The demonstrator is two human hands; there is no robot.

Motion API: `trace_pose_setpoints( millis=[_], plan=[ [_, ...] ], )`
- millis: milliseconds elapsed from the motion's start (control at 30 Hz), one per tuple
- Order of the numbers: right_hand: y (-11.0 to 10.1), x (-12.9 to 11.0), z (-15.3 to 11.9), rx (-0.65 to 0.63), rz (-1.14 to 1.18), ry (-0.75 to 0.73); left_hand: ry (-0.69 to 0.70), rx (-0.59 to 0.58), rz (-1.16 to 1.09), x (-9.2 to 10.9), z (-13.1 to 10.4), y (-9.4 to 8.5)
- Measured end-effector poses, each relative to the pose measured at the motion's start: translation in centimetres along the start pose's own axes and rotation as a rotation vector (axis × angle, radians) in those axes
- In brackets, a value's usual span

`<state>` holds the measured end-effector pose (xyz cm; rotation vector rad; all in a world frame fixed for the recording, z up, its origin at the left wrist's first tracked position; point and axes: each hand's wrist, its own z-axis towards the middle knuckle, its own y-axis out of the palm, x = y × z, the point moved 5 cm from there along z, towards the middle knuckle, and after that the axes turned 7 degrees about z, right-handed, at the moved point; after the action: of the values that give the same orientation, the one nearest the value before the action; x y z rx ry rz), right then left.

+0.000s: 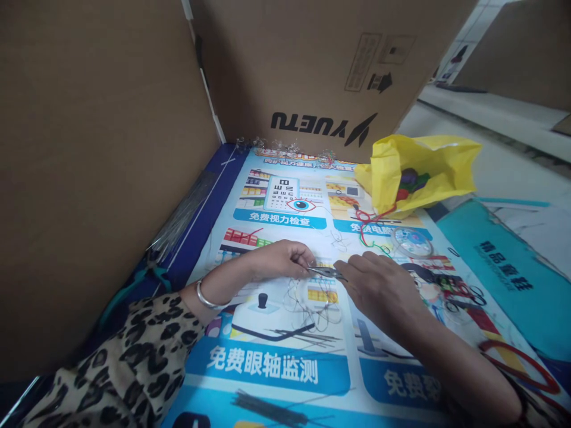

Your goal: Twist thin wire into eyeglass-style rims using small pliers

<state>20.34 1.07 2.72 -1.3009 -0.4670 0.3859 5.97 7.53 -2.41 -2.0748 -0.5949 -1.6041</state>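
Closely, at the centre of the frame, a person's two bare hands work over a blue-and-white printed sheet [276, 364]. The right hand [379, 288] is clenched around slim metal pliers [328, 272], their nose pointing to the left. The left hand [292, 260], above a silver-coloured bangle [210, 297], is curled into a pinch at the pliers' tip, seemingly on a tangle of thin looping wire [307, 302], though the exact contact is too fine to make out. The tangle itself sits at mid-frame, just below the fingertips. Such work would seem to call for a steady left pinch close to the metal nose, small turns of the right wrist, and only enough squeeze to stop the strand slipping without nicking it; loose loops are best kept clear of the tool, where they could snag. A bundle of dark straight wires [270, 408] lies at lower centre, while a bright yellow bag [381, 175] stands open at upper right, red and green cords [363, 217] trailing beside it.
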Motion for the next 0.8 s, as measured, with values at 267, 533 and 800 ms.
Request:
trace_pose_setpoints(
  millis=[267,533,800],
  plan=[
    [-0.35,-0.16,-0.14,0.040,-0.063,0.017,-0.153,0.002,0.002,-0.20,-0.55,0.32],
    [0.09,-0.12,-0.54,0.055,-0.060,0.031,-0.189,0.077,-0.070,-0.50,-0.74,0.14],
    [0.38,0.01,-0.53,0.063,-0.036,0.048,-0.185,0.081,-0.067,-0.12,-0.88,0.29]
  ],
)
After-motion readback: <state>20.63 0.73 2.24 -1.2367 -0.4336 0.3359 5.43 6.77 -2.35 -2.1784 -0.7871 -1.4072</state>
